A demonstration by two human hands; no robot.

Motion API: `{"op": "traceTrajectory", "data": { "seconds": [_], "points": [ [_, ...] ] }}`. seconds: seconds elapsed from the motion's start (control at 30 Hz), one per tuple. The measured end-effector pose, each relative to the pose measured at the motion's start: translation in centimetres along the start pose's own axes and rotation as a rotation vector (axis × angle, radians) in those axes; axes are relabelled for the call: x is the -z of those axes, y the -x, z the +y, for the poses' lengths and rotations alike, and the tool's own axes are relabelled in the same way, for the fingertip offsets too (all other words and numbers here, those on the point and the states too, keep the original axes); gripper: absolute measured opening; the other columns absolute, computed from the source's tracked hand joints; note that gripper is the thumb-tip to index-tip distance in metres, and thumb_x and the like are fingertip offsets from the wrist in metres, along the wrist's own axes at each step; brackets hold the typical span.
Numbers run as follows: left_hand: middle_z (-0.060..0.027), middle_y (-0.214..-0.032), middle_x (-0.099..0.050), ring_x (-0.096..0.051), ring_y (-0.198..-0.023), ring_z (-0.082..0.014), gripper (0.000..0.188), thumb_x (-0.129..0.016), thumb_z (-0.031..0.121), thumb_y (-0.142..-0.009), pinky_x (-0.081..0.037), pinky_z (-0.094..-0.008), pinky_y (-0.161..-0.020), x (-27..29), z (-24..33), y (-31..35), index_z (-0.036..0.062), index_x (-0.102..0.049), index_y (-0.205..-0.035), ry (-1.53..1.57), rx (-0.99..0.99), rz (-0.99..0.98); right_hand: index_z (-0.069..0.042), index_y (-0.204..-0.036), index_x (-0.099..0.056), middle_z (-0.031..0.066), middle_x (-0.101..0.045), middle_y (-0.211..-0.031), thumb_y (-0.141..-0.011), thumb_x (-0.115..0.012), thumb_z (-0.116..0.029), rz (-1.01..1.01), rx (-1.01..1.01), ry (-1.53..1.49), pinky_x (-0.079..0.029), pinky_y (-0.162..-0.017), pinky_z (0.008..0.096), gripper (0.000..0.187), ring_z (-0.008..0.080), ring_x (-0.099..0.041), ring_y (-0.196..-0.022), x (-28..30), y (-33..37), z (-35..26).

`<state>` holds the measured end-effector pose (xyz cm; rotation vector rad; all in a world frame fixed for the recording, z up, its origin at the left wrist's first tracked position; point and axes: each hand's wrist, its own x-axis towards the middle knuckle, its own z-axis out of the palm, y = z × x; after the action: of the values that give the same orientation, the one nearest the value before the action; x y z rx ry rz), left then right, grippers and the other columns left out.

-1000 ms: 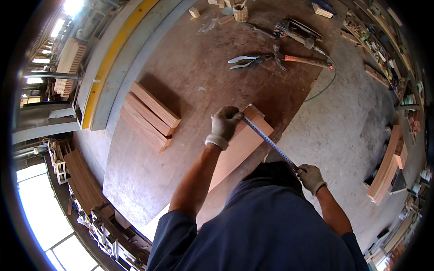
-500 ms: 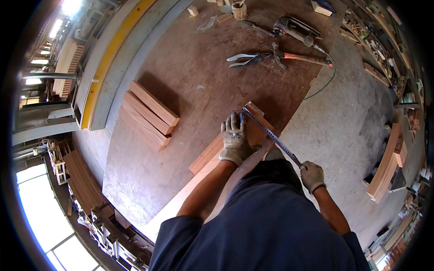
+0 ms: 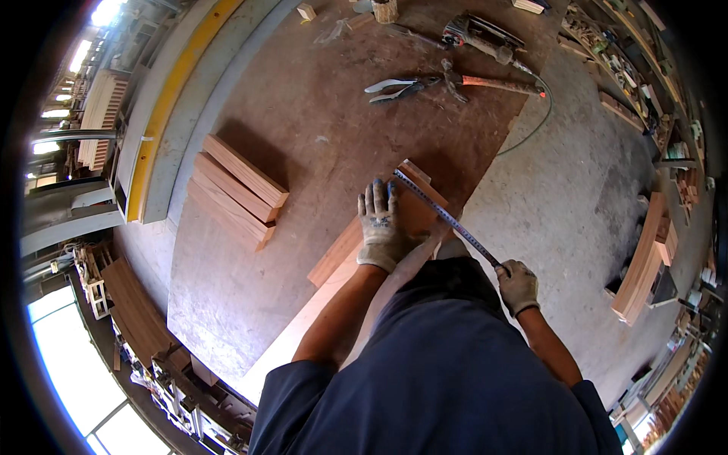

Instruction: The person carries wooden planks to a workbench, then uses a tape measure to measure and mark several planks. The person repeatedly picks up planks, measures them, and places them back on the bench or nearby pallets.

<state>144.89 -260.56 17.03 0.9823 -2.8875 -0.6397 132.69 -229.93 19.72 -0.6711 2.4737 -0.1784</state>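
Observation:
My left hand (image 3: 380, 233), in a light work glove, lies with fingers stretched out on a reddish-brown wooden board (image 3: 332, 256). Its fingertips rest beside the far end of a tape measure. The blade of that tape measure (image 3: 453, 223) runs out straight from the board's far end toward the near right. Also gloved, my right hand (image 3: 519, 288) is closed around the tape at its near end; the case is mostly hidden in the fingers. A small wooden piece (image 3: 414, 171) shows just past the blade's far end.
Several cut boards (image 3: 236, 189) lie side by side at the left of the brown sheet (image 3: 318, 114). Pliers (image 3: 398, 89), a hammer (image 3: 493, 83) and a corded power tool (image 3: 481, 42) lie at the far side. More timber (image 3: 644, 262) stands at the right, on the concrete floor (image 3: 561, 174).
The whole view has shifted slightly, so things appear a little further left and up. Both hands keep their places on the board and the tape measure.

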Motion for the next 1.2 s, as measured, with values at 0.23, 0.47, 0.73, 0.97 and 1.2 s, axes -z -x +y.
{"op": "traceTrajectory", "data": {
  "seconds": [0.23, 0.47, 0.73, 0.97, 1.2],
  "points": [
    [-0.033, -0.163, -0.023, -0.02, -0.151, -0.0519, 0.129, -0.086, 0.069, -0.065, -0.01, -0.0636, -0.124, -1.0, -2.6, 4.6, -0.001, -0.029, -0.157, -0.023, 0.008, 0.065, -0.01, -0.102, -0.072, 0.0164, -0.072, -0.099, -0.094, -0.067, -0.032, -0.014, -0.05, -0.063, -0.054, -0.087, 0.0495, 0.024, 0.0385, -0.07, -0.096, 0.4, 0.2, -0.7],
    [-0.0339, -0.16, -0.026, -0.021, -0.15, -0.0536, 0.127, -0.091, 0.057, -0.06, -0.013, -0.0694, -0.121, -0.8, -4.4, 8.2, 0.0065, -0.029, -0.159, -0.023, 0.005, 0.12, -0.01, -0.102, -0.071, 0.0167, -0.072, -0.098, -0.094, -0.067, -0.032, 0.022, 0.0, -0.035, -0.054, -0.085, 0.0507, 0.024, 0.0393, -0.069, -0.095, 0.0, 0.2, -0.5],
    [-0.0334, -0.157, -0.03, -0.025, -0.148, -0.053, 0.12, -0.091, 0.052, -0.063, -0.015, -0.0694, -0.121, -0.5, -3.9, 7.9, 0.0049, -0.033, -0.156, -0.043, 0.043, 0.106, -0.009, -0.098, -0.07, 0.0165, -0.07, -0.092, -0.094, -0.067, -0.029, 0.195, 0.03, 0.011, -0.054, -0.079, 0.0512, 0.022, 0.0398, -0.068, -0.088, -2.8, -0.2, 1.7],
    [-0.0341, -0.157, -0.029, -0.025, -0.147, -0.0533, 0.118, -0.09, 0.053, -0.064, -0.014, -0.0698, -0.12, -0.8, -4.1, 8.0, 0.005, -0.033, -0.156, -0.026, 0.015, 0.132, -0.008, -0.097, -0.07, 0.0155, -0.07, -0.091, -0.092, -0.068, -0.027, 0.261, 0.064, 0.029, -0.055, -0.075, 0.05, 0.02, 0.0382, -0.069, -0.083, -3.1, 0.0, 1.6],
    [-0.0346, -0.157, -0.028, -0.025, -0.147, -0.0536, 0.117, -0.088, 0.055, -0.067, -0.013, -0.0703, -0.12, -0.8, -4.1, 8.0, 0.0042, -0.032, -0.156, -0.046, 0.02, 0.118, -0.008, -0.099, -0.07, 0.0158, -0.071, -0.093, -0.092, -0.068, -0.028, 0.258, 0.068, 0.045, -0.056, -0.076, 0.0504, 0.021, 0.0385, -0.069, -0.084, -3.3, 0.1, 1.8]
  ]
}}
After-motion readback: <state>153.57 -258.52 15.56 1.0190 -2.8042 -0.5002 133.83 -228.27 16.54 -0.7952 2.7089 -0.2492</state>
